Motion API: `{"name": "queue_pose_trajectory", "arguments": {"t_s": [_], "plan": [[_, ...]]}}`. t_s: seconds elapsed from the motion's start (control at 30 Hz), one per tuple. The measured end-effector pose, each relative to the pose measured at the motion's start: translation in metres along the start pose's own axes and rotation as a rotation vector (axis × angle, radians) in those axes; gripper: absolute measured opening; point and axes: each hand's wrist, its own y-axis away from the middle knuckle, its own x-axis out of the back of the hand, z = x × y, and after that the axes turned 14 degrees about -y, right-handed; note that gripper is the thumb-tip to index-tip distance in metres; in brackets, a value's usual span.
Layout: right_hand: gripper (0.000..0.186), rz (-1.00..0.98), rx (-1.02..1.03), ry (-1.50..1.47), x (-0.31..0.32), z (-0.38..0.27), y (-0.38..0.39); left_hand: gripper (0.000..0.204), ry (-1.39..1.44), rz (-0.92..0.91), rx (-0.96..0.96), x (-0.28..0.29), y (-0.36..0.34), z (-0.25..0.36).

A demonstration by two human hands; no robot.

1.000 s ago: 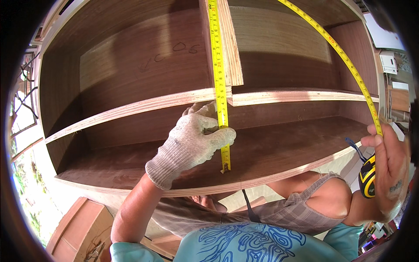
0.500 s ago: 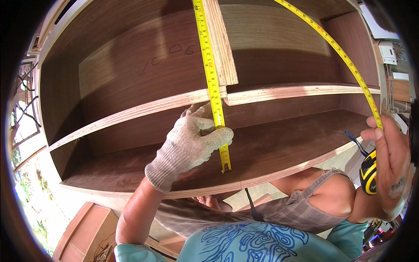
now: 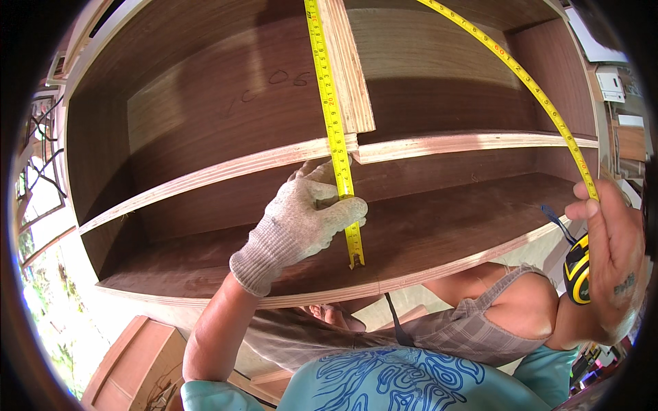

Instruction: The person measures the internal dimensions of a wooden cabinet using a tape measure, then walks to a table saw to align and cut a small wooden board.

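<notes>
Tape blade pinched under gloved left hand fingers, against shelf

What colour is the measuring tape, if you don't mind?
The measuring tape is yellow; the head view shows it.

A yellow steel tape measure blade runs upright along the plywood divider, its hooked end resting on the lower shelf, then arcs overhead into its yellow-black case.
</notes>
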Motion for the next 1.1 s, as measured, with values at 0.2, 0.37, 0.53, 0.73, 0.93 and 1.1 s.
{"name": "queue_pose_trajectory", "arguments": {"t_s": [0.2,0.37,0.53,0.73,0.93,1.1], "plan": [[0.029,0.031,-0.004,0.018,0.001,0.003,0.003,0.024,-0.02,-0.005,-0.005,-0.001,-0.001,0.005],[0.025,0.188,0.097,-0.097,-0.006,0.013,-0.009,0.027,-0.171,0.075,-0.124,0.003,0.004,0.005],[0.024,0.23,0.084,-0.234,-0.002,0.026,-0.01,0.035,-0.474,0.304,-0.252,-0.001,0.006,0.004],[0.025,0.151,0.162,-0.182,-0.016,0.037,-0.024,0.038,-0.77,0.33,-0.303,-0.006,0.032,-0.019],[0.023,0.103,0.144,-0.172,-0.006,0.071,0.0,0.03,-1.043,0.581,-0.318,0.023,0.083,-0.015],[0.016,-0.054,0.3,-0.242,0.01,0.003,0.047,0.018,-1.068,0.857,-0.367,0.056,0.123,-0.021]]}}
